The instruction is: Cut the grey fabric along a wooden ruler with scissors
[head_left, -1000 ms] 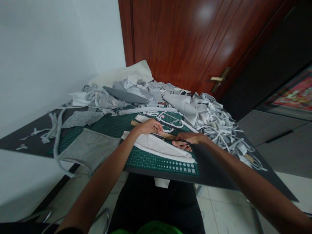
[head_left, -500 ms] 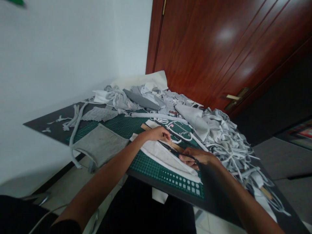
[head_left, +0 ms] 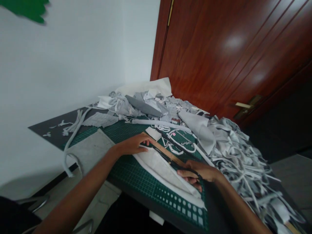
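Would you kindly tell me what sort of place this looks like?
Probably a small fabric-cutting workspace, though whether in a home or a workshop I cannot tell: scissors in the right hand, a green mat and heaped cloth scraps.

To the left, a white wall [head_left: 73, 58] with a green patch [head_left: 26, 8] high up; behind the dark table [head_left: 219, 214], a glossy red-brown door [head_left: 207, 58] with soft highlights and a brass-coloured handle [head_left: 243, 105]; below, pale floor [head_left: 102, 198]; at right, a grey panel [head_left: 290, 175].

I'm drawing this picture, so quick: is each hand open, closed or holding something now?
Left hand: fingers bent by the end of the pale fabric; can't tell if they grip it.
Right hand: closed on the black scissors.
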A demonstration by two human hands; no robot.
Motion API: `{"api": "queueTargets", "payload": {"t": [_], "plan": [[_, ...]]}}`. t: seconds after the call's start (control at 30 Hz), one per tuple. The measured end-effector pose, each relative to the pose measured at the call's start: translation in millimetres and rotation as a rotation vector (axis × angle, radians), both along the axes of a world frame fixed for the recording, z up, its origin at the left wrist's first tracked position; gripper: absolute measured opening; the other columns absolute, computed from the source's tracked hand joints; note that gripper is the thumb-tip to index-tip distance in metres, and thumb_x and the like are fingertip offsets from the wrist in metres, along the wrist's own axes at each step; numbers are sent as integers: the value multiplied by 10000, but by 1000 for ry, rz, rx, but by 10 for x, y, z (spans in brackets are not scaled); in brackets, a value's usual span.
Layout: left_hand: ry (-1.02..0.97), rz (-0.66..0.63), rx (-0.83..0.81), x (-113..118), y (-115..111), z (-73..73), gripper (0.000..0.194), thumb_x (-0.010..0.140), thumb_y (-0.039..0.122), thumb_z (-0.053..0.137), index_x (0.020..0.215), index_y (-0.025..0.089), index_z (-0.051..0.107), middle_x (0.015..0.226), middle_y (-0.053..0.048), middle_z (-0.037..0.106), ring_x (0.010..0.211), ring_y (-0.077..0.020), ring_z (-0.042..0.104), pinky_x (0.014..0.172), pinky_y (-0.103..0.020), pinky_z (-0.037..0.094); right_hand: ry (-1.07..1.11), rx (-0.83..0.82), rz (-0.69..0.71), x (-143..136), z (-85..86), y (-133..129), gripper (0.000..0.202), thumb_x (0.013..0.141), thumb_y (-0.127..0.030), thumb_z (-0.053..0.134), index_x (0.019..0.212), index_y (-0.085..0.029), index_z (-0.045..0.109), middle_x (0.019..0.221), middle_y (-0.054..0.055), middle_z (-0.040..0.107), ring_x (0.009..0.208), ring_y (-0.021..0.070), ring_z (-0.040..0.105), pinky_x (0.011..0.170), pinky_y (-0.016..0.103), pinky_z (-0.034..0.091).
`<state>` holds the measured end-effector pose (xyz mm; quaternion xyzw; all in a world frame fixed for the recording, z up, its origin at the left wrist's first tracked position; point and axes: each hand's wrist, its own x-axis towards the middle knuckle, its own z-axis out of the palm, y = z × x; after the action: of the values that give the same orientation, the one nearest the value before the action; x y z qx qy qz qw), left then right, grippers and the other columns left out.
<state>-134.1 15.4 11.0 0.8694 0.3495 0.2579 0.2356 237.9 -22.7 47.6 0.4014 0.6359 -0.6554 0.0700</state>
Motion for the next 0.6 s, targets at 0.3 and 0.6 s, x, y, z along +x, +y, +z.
{"api": "queueTargets", "payload": {"t": [0.3,0.6], "plan": [[-18,177,58,99,49,-84,187,1001,266,555,1005,175,718,974,-52,695,880,-175,620,823,-264,473,-40,50,24,-9,-6,-2,729,793,-877,687,662,-176,532,497,-81,462,334,49,441,342,162,381],[-58,135,145,109,100,-178,176,1012,276,581,926,183,703,994,-77,723,998,-214,638,969,-329,491,-20,167,-46,-61,-32,-116,811,684,-985,642,572,-198,479,459,-56,451,349,87,496,333,184,363]]}}
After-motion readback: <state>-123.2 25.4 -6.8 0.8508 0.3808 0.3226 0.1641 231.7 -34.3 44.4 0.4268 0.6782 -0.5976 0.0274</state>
